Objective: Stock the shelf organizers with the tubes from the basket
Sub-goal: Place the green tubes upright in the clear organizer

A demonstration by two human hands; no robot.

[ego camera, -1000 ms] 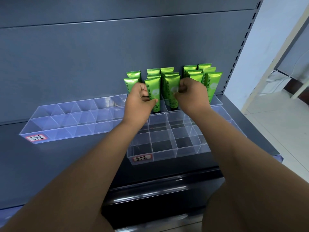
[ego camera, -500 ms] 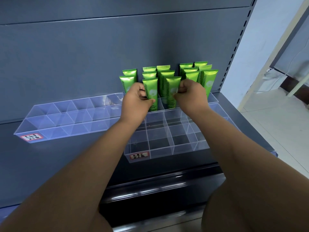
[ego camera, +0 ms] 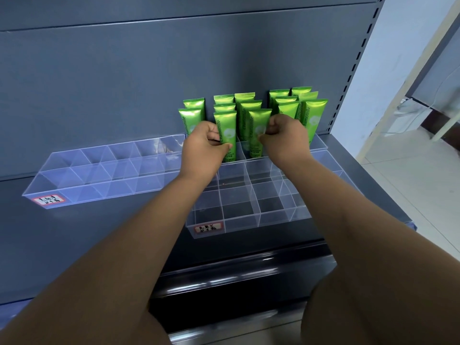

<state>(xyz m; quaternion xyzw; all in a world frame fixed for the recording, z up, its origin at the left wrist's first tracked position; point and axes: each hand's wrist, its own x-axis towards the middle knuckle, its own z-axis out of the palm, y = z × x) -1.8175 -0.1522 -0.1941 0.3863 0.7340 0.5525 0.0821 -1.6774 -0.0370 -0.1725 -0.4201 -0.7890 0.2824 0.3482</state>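
- Left hand [ego camera: 202, 148]: fingers and thumb curl round a glossy green plastic tube [ego camera: 225, 128], with the thumb lying across its lower front. The tube stands upright, crimped end up, in a rear compartment.
- Right hand [ego camera: 286, 139]: the fingers are curled tight and pinch the right edge of a second green tube [ego camera: 258, 123]. This tube is upright just beside the first, in the next compartment to the right.
- Remaining green tubes [ego camera: 313, 113]: all are upright and packed in rows behind and to either side of the two held ones. A pair [ego camera: 193, 113] stands to the left of the left hand, and a cluster behind the right hand reaches the shelf's rear right corner.
- Gridded clear plastic organizer [ego camera: 249, 215]: it sits at the right end of the shelf and runs from the front edge back to the tubes. Whether the tubes' compartments belong to it or to a separate tray behind it, I cannot tell.
- Long clear plastic organizer [ego camera: 99, 180]: it lies along the rear left of the shelf, divided into rows of compartments, its right end beside the left hand.
- Red-bordered white labels: one [ego camera: 48, 199] is on the long organizer's front left corner and one [ego camera: 208, 228] on the gridded organizer's front left corner. The writing is too small to read.
- Dark grey metal shelf [ego camera: 99, 232]: it carries both organizers.
- Grey back panel [ego camera: 124, 83]: it rises directly behind the tubes.
- Pale tiled floor [ego camera: 410, 195]: it is visible beyond the shelf's right edge.
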